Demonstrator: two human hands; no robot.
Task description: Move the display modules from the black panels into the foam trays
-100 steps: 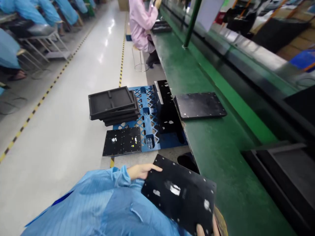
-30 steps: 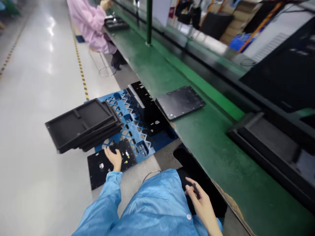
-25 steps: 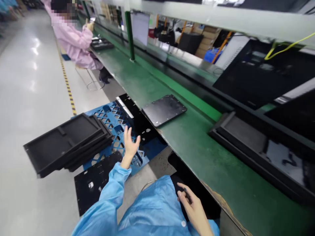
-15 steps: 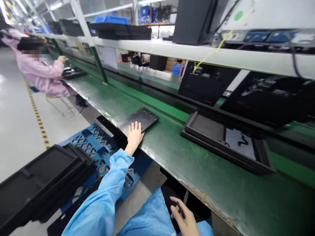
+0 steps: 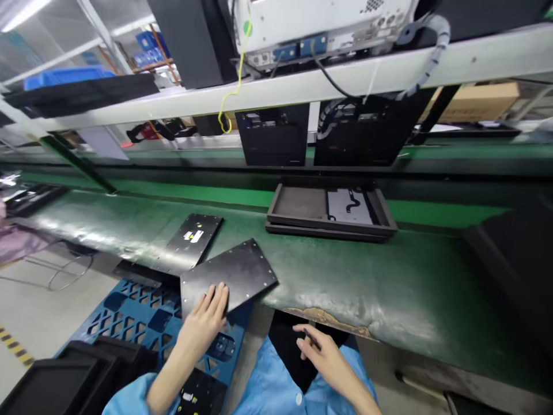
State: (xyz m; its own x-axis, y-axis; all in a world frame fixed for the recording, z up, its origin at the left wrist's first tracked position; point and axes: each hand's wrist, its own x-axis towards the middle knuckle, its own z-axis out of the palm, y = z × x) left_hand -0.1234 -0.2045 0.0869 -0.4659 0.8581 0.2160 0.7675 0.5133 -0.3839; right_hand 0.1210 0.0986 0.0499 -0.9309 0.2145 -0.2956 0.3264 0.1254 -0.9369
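A flat black plate (image 5: 237, 268) with small bright dots along its edges lies at an angle, its near corner jutting past the bench edge. My left hand (image 5: 205, 317) is closed on its near side, fingers flat on top; the thumb is hidden. Behind and left of it, a second black plate (image 5: 185, 248) bears white and yellow labels and lies on the green bench. Over my lap, my right hand (image 5: 319, 351) is closed around a thin dark object (image 5: 311, 337), mostly covered by the fingers.
A dark foam tray (image 5: 298, 202) holding a grey panel sits at the back of the green bench (image 5: 328, 276). Below left is a blue pallet (image 5: 129, 311) beside stacked black trays (image 5: 56, 374). Two black screens (image 5: 272, 135) hang under the shelf (image 5: 181, 101).
My view has swung right. The left hand has drawn the upper black plate toward me and turned it, exposing the labelled plate. The right hand stays over my lap.
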